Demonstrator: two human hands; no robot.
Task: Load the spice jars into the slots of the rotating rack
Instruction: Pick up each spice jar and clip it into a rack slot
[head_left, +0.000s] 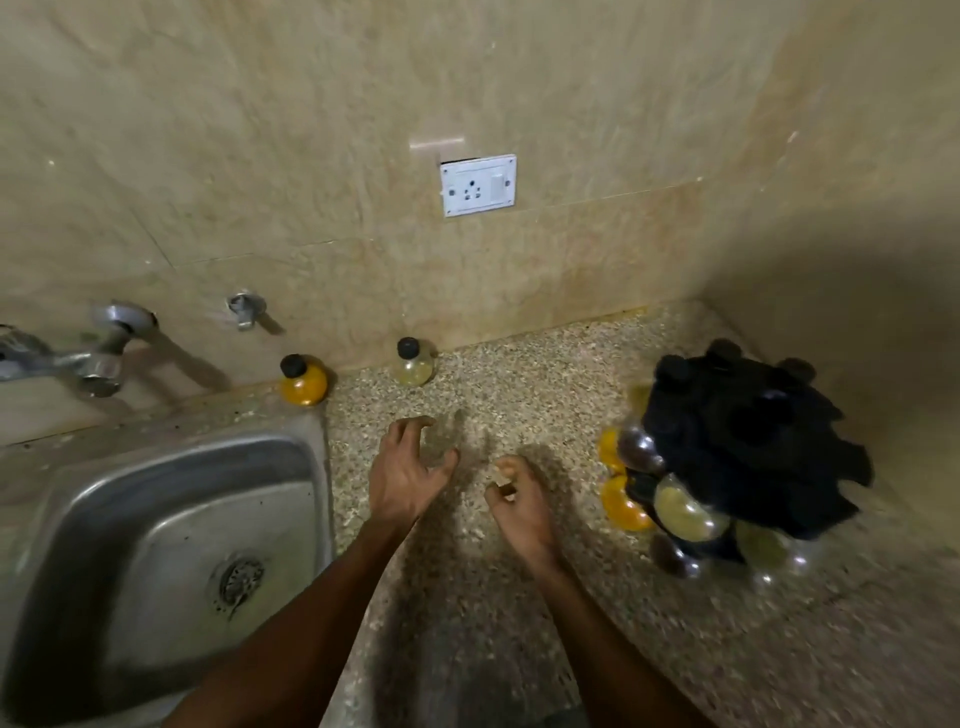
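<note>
A speckled stone desk (519, 395) runs along a beige tiled wall, with a steel sink (156, 545) sunk into its left end. Both bare hands hover above the middle of the desk, holding nothing. The left hand (405, 478) has a wide grip, fingers spread and curled like a claw. The right hand (519, 509), just beside it, has a narrower grip, fingers loosely curled toward the thumb.

Two round spice jars with black caps stand upright at the desk's back edge against the wall. The orange jar (304, 382) sits at the sink's back right corner. The pale yellow jar (414, 364) stands to its right, apart from it, beyond the left hand.

The black rotating rack (753, 441) stands near the desk's back right corner, blurred. Several jars of orange, dark and yellowish contents sit in slots on its left and front sides.

A white wall socket (478, 184) is mounted above the desk, and a metal tap (78, 358) juts from the wall over the sink.
</note>
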